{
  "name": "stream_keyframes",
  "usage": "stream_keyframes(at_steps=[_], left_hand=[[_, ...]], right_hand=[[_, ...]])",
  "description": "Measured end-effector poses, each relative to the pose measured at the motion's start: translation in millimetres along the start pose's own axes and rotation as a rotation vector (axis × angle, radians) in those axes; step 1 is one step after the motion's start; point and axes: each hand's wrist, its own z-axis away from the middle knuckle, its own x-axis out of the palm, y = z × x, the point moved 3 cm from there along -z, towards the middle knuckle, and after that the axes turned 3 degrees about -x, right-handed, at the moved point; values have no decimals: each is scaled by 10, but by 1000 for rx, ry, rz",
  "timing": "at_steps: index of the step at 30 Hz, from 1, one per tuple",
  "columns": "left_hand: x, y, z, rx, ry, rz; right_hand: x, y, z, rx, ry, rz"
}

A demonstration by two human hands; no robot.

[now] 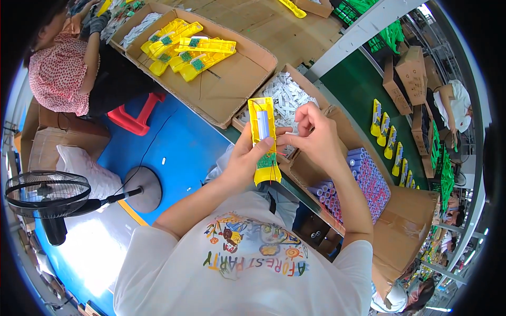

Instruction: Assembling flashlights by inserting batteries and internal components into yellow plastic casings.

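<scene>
A yellow plastic housing [263, 176] lies in my left hand [243, 158], held upright in front of my chest with its hollow side up. The thumb presses on its middle. Inside it sits a pale lilac battery cell [262, 122], with a green circuit board [266, 160] below that. Thin red and dark wires come off the board. My right hand [320, 141] is at the housing's right edge, fingers curled and the fingertips closed near the cell's lower end. Whatever lies between those fingertips is too small to make out.
Ahead, a cardboard tray [232, 79] holds several similar yellow housings [184, 47]. White plastic pieces [290, 95] fill a box beyond my hands; purple cells [363, 181] fill another at right. More housings line a green belt [342, 79]. A fan [47, 195] and seated co-worker [60, 73] are left.
</scene>
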Motion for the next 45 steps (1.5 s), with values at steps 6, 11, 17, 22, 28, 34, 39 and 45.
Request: stream_keyframes(at_steps=[6,11,17,22,28,34,39,45], left_hand=[[10,11,-2,3,-26,18],[-64,-15,-11,-36,-90,-325],[-41,-15,-20,-84,-162,-403],[-104,39,-31,-129,-288,-410],[24,398,-429,2,-384,-599],[-1047,1898,-1298,695,403,-2290],[-942,1964,-1682,451,250,-2331],[-70,807,-815,-253,121,-146]], right_hand=[[-23,241,82,35,-224,148],[-92,108,4,145,-40,-18],[-61,139,-83,268,-259,-216],[-135,73,-138,171,-182,82],[-560,548,-12,43,100,-91],[-3128,2585,-679,11,611,658],[-3322,4075,-366,567,198,835],[-1541,803,-527,-124,229,551]])
